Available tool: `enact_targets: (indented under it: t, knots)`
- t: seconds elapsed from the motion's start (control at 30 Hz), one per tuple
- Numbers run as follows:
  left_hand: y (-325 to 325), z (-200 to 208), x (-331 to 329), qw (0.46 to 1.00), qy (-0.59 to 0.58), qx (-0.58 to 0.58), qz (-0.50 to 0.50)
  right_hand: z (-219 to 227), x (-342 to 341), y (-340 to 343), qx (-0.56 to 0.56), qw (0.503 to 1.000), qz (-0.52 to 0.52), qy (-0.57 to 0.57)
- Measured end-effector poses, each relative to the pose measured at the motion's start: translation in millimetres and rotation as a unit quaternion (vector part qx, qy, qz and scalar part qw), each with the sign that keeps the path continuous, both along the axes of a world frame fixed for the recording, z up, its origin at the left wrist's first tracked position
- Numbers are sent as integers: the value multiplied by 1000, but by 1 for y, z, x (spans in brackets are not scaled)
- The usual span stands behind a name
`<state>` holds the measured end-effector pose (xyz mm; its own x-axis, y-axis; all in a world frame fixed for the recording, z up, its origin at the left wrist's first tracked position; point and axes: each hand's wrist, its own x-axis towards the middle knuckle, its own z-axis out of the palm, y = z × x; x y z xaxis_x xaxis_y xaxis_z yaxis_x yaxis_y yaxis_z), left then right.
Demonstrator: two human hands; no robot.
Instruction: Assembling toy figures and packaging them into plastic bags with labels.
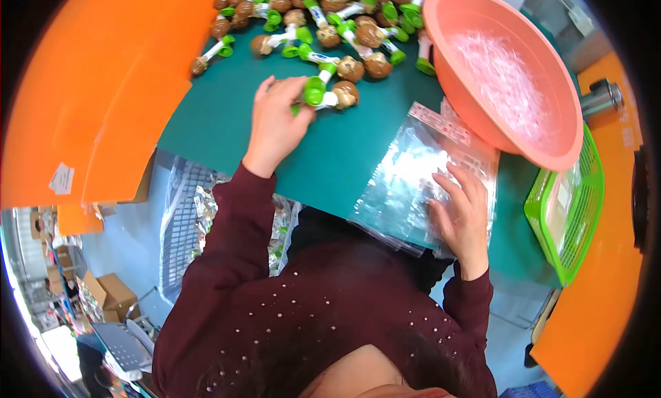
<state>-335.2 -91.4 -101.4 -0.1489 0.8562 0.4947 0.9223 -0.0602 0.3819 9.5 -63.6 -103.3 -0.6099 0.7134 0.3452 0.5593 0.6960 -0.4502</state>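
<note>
A left hand (279, 119) grips a green-and-white piece (315, 91) in curled fingers; the right hand (465, 215), fingers spread, rests on clear bags (399, 181).

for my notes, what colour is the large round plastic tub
Salmon-pink large round plastic tub, best in head view.

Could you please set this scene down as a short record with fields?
Left hand: at a green-and-white piece; grip partly hidden
Right hand: fingers apart, on clear plastic bags
Far side: cluster of brown, green and white pieces
Right side: pink basin holding clear strips; green basket
Surface: green tabletop
</note>
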Motion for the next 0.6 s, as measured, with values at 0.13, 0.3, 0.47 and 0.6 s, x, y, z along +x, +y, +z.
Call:
enact_targets:
  t: [0.13, 0.3, 0.47, 0.6]
  knots:
    - [9, 7, 59, 972, -223, 71, 33, -9, 8, -10, -127, 982, 48, 132]
    - [1, -14, 129, 869, -380, 210, -238, -31, 8, -10, -281, 922, 102, 247]
    - [-2, -50, 171, 737, -427, 88, -517, -42, 25, 4, -640, 621, 69, 447]
    - [2, -64, 186, 805, -197, 36, -558, -51, 32, -2, -729, 477, 77, 484]
